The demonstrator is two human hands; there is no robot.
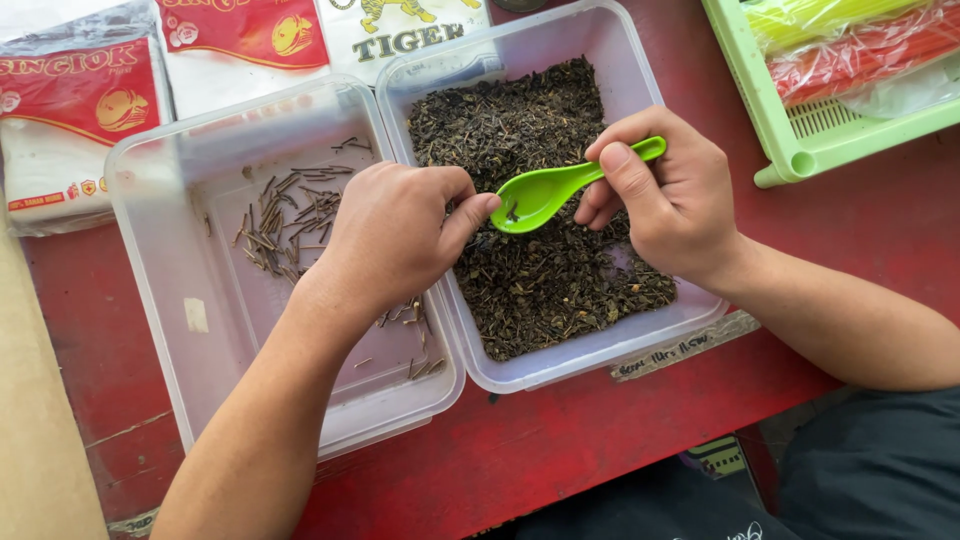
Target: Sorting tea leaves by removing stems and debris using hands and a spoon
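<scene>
Two clear tubs sit side by side as our right hand (672, 195) pinches a green spoon (556, 190) over loose tea (540, 270), our left hand (395, 235), at nine o'clock, pinching at its bowl, stems (290, 215) kept apart.

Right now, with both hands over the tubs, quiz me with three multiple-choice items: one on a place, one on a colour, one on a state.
1. Where does the bowl of the spoon hover?
A. Over the tub of dark loose leaves
B. Over the green tray
C. Over the packets

2. What colour is the spoon?
A. Red
B. Bright green
C. White

3. How full is the left tub?
A. Heaped to the rim
B. Lidded and sealed
C. Nearly bare, a scatter of thin stems

Answers:
1. A: the right hand holds the handle above the right tub of leaves.
2. B: it is lime green against the dark leaves.
3. C: only loose stems lie on its clear floor; the left hand pinches at the spoon's tip.
</scene>
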